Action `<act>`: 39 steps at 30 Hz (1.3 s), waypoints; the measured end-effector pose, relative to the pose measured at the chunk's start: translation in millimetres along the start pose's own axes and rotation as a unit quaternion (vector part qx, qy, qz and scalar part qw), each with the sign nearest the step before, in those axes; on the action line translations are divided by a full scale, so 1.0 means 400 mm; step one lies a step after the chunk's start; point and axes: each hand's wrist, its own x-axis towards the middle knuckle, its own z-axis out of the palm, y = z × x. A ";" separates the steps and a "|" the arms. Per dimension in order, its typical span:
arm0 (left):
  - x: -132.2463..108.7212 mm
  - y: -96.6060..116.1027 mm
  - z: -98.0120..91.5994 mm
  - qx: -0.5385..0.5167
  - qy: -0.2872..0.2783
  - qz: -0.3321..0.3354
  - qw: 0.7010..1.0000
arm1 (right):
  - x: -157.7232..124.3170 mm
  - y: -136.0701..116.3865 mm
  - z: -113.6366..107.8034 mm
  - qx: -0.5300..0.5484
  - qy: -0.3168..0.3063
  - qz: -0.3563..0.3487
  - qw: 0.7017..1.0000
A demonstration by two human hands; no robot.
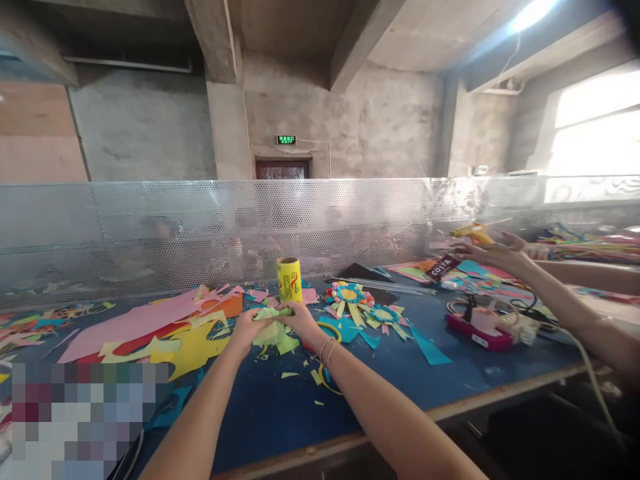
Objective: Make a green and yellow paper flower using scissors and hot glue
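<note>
My left hand (245, 331) and my right hand (301, 321) are close together over the blue table. Both are closed, fingers pinching a pale green craft sheet piece (270, 333) between them. Right behind them an upright yellow tube (289, 281) with printing stands on the table. Green scraps lie under and around the piece. A yellow curved band (331, 328) shows beside my right wrist, partly hidden by it. Right of my hands lie a flower-shaped craft (349, 293) with a blue ring and a smaller blue one (384, 315).
Pink sheets (135, 320) and cut yellow sheets (200, 345) cover the table's left side. At the right, a co-worker's hand (505, 257) is near a yellow glue gun (475, 233). A magenta tray (480, 335) stands there. A perforated metal screen (225, 230) runs along the back.
</note>
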 end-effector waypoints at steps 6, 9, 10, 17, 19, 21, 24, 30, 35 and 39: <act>0.011 -0.011 -0.003 0.030 0.006 0.007 0.999 | 0.004 0.001 -0.003 -0.026 0.001 -0.014 1.000; 0.017 -0.017 -0.004 0.033 0.005 -0.001 0.999 | 0.008 0.001 -0.005 -0.030 -0.001 -0.022 0.999; 0.018 -0.018 -0.005 0.029 0.004 -0.002 1.000 | 0.009 0.001 -0.006 -0.028 -0.002 -0.022 0.999; 0.016 -0.017 -0.005 -0.001 -0.015 -0.007 1.000 | 0.007 -0.001 -0.003 0.047 -0.001 -0.009 0.999; 0.019 -0.017 -0.003 -0.006 -0.010 0.004 1.000 | 0.007 0.001 0.000 0.101 -0.020 0.014 0.995; 0.022 -0.019 -0.002 -0.012 -0.001 0.015 1.000 | 0.008 0.003 0.002 0.146 -0.040 0.032 0.988; 0.023 -0.020 0.000 -0.018 0.010 0.019 1.000 | 0.009 0.005 0.002 0.177 -0.054 0.043 0.982; 0.019 -0.014 0.004 -0.031 0.008 0.008 0.999 | 0.007 0.005 -0.001 0.192 -0.048 0.051 0.979; 0.028 -0.022 -0.001 0.010 0.011 0.017 1.000 | 0.005 0.005 -0.001 0.182 -0.048 0.047 0.981; 0.031 -0.026 -0.006 0.049 0.009 0.023 0.998 | 0.002 0.002 -0.002 0.169 -0.049 0.048 0.983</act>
